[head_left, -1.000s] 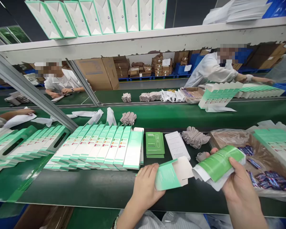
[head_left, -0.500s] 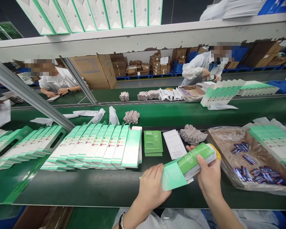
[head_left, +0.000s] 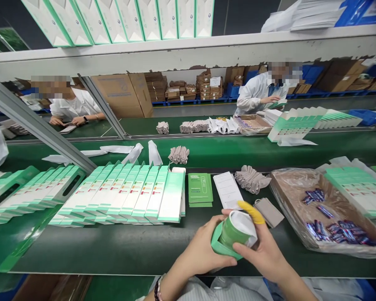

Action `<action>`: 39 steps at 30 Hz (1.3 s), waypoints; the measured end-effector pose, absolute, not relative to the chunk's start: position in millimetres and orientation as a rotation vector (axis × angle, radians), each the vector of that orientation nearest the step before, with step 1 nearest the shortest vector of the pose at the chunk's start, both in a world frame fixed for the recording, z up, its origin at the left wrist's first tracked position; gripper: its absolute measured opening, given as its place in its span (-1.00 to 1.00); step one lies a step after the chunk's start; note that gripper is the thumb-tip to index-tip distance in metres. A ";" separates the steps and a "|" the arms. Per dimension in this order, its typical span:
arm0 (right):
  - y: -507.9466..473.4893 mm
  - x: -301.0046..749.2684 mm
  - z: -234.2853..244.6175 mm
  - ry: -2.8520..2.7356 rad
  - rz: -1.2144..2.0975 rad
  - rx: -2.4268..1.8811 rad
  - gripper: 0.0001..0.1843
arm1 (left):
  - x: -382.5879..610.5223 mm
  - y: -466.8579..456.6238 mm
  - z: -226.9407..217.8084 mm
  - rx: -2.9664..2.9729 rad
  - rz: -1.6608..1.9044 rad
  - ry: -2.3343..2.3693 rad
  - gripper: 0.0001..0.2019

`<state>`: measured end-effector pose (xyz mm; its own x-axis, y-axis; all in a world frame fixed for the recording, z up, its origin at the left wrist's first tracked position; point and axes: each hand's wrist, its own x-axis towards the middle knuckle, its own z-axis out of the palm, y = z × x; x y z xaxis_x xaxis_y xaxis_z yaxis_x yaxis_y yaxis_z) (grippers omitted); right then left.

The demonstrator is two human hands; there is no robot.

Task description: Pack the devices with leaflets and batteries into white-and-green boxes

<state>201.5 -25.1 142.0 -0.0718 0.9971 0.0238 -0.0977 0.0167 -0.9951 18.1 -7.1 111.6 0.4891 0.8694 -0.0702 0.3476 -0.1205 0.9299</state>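
On the dark green counter (head_left: 97, 251) lie a long row of folded mint-green cartons (head_left: 122, 192), a green booklet (head_left: 200, 188), a white leaflet (head_left: 228, 190) and some grey pouches (head_left: 252, 179). To the right is a plastic-lined cardboard tray (head_left: 288, 179) with blue sachets (head_left: 341, 232). Above is a white shelf (head_left: 188, 52), and across the line stands a co-worker (head_left: 260, 90). The left grip (head_left: 200, 244) is closed around a mint-green carton (head_left: 216, 242), which is low over the counter in front of the person. The right grip (head_left: 263, 251) is also closed and holds a rolled green-and-white sheet (head_left: 235, 230) in the carton's open end, with a yellow piece (head_left: 250, 211) just above it.
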 end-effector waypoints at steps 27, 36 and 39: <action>-34.3 201.3 144.2 -2.343 0.108 -1.144 -0.72 | 39.4 -18.7 75.4 1.542 1.191 0.967 -0.51; 25.2 412.0 88.2 -1.728 -0.107 -2.056 -0.57 | 28.5 -23.3 62.1 1.628 1.079 0.896 -0.23; 48.8 463.9 69.9 -1.717 -0.023 -2.119 -0.67 | 27.0 -21.1 65.0 1.651 1.051 0.894 -0.43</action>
